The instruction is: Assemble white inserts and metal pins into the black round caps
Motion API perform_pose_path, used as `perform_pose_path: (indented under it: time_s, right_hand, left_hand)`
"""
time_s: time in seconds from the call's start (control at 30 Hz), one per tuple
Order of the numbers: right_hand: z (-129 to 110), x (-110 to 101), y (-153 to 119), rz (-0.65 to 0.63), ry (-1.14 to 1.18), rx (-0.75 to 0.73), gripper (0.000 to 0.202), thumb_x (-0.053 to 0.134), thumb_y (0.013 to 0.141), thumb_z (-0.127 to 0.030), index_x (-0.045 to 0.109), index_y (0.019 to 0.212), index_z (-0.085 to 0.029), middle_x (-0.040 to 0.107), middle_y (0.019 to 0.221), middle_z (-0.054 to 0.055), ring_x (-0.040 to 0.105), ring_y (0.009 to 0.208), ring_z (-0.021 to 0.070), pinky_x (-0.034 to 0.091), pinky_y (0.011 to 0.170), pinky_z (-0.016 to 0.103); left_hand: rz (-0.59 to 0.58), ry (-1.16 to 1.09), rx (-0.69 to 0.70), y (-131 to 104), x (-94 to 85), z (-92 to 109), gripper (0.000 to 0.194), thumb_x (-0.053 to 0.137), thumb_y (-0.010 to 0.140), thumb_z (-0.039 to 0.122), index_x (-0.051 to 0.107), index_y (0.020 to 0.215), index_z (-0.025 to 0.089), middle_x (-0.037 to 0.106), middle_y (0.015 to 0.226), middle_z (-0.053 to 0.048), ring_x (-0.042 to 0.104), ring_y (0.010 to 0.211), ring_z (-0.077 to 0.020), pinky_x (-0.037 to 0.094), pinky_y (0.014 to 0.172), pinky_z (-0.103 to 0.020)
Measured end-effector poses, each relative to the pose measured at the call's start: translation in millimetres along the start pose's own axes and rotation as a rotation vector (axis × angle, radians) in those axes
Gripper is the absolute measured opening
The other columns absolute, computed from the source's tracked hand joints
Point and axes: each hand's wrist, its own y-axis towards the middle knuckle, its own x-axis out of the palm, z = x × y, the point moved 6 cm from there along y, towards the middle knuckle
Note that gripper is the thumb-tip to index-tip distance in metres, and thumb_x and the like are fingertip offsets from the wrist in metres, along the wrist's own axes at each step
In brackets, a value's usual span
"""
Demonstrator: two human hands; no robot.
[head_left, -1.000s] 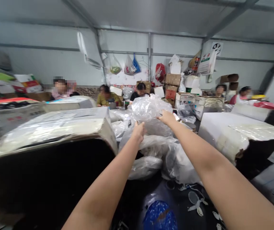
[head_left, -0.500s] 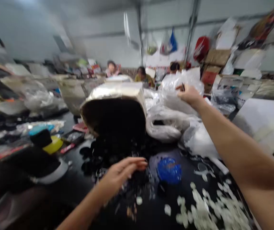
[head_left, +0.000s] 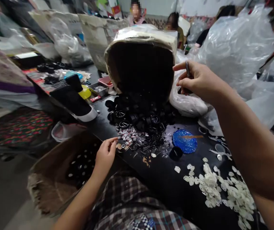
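Note:
My left hand is at the table's near edge, fingers bent together beside a pile of small white and metal cylinders; what its fingertips hold, if anything, is too small to name. My right hand is raised beside the wide dark mouth of a pale container. A small dark tool sits between its fingers. Black round parts spill from the container's mouth. Right of them lie a blue glittery disc with a brown stick across it, and a black round piece.
Flat white pieces are heaped at the right front. Clear plastic bags fill the right back. A phone on a stand is at the left. Below the edge, an open box holds black parts. Other people sit across the table.
The view has tilted down and swung left. My left hand has moved from over the dark parts to the table edge, its fingers now more bent. My right hand remains raised with the dark tool.

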Motion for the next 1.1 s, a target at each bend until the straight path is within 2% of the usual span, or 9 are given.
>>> perform_pose_path:
  time_s: [0.13,0.3,0.47,0.57,0.63,0.73,0.83,0.93,1.1]
  right_hand:
    - [10,6,-45,-0.042,-0.139,0.084,0.033,0.058,0.079,-0.001,0.060,0.109,-0.013,0.058,0.071,-0.002,0.054,0.054,0.0093,0.044,0.053,0.023]
    - [46,44,-160,-0.042,-0.245,0.329,0.021,0.056,0.087,-0.018,0.063,0.107,-0.021,0.064,0.083,0.000,0.058,0.069,0.0132,0.046,0.063,0.026]
    - [100,95,-253,0.175,-0.407,0.756,0.021,0.050,0.090,-0.024,0.061,0.108,-0.020,0.063,0.076,0.000,0.061,0.070,0.0167,0.048,0.066,0.030]
    - [109,116,-261,0.241,-0.500,0.838,0.037,0.057,0.088,-0.030,0.054,0.123,-0.019,0.064,0.076,0.001,0.062,0.073,0.0205,0.047,0.069,0.034]
    - [111,125,-252,0.237,-0.583,0.852,0.048,0.062,0.086,-0.034,0.050,0.130,-0.018,0.067,0.081,0.004,0.063,0.079,0.0243,0.045,0.075,0.037]
    - [114,134,-238,0.196,-0.734,0.857,0.055,0.064,0.086,-0.038,0.047,0.133,-0.015,0.070,0.092,0.011,0.064,0.087,0.0294,0.041,0.083,0.044]
    - [116,139,-233,0.201,-0.790,0.852,0.048,0.064,0.086,-0.035,0.051,0.127,-0.013,0.070,0.091,0.013,0.064,0.085,0.0300,0.038,0.086,0.048]
    - [109,145,-236,0.203,-0.729,0.805,0.047,0.065,0.085,-0.040,0.052,0.124,-0.016,0.067,0.074,0.003,0.063,0.074,0.0235,0.042,0.082,0.041]
    - [87,166,-240,0.283,-0.292,0.649,0.053,0.066,0.082,-0.045,0.049,0.128,-0.024,0.057,0.068,-0.003,0.057,0.065,0.0180,0.046,0.070,0.033]
  left_hand:
    - [-0.099,0.037,0.158,6,21.9,11,0.027,0.046,0.092,0.037,0.063,0.105,0.020,0.065,0.100,-0.008,0.060,0.098,-0.0256,0.045,0.091,-0.042]
    - [-0.376,-0.086,0.440,-14,70.8,34,0.019,0.051,0.091,0.025,0.064,0.105,0.024,0.068,0.099,-0.006,0.062,0.096,-0.0235,0.046,0.092,-0.041]
    - [-0.430,-0.214,0.619,-22,66.4,31,0.028,0.054,0.088,0.015,0.061,0.111,0.029,0.068,0.099,-0.005,0.064,0.094,-0.0240,0.047,0.092,-0.044]
    - [-0.438,-0.103,0.616,-12,55.1,13,0.049,0.056,0.089,0.022,0.046,0.135,0.034,0.058,0.131,-0.008,0.051,0.123,-0.0325,0.035,0.105,-0.054]
    - [-0.468,0.021,0.622,-9,54.4,2,0.065,0.054,0.090,0.034,0.026,0.149,0.036,0.031,0.156,-0.006,0.028,0.140,-0.0379,0.020,0.112,-0.062]
    - [-0.503,0.136,0.716,-10,62.3,-1,0.076,0.048,0.091,0.046,0.007,0.153,0.032,0.001,0.162,-0.004,0.007,0.145,-0.0411,0.008,0.112,-0.067]
    - [-0.522,0.213,0.797,-9,77.6,9,0.080,0.050,0.092,0.045,0.005,0.154,0.024,-0.001,0.161,-0.015,0.006,0.144,-0.0428,0.005,0.110,-0.069]
    - [-0.491,0.261,0.800,1,88.1,19,0.082,0.054,0.090,0.043,0.007,0.154,0.020,0.001,0.160,-0.020,0.004,0.144,-0.0425,0.002,0.109,-0.069]
    - [-0.424,0.080,0.735,0,70.0,21,0.072,0.058,0.089,0.038,0.023,0.151,0.027,0.021,0.159,-0.015,0.011,0.145,-0.0377,0.004,0.113,-0.064]
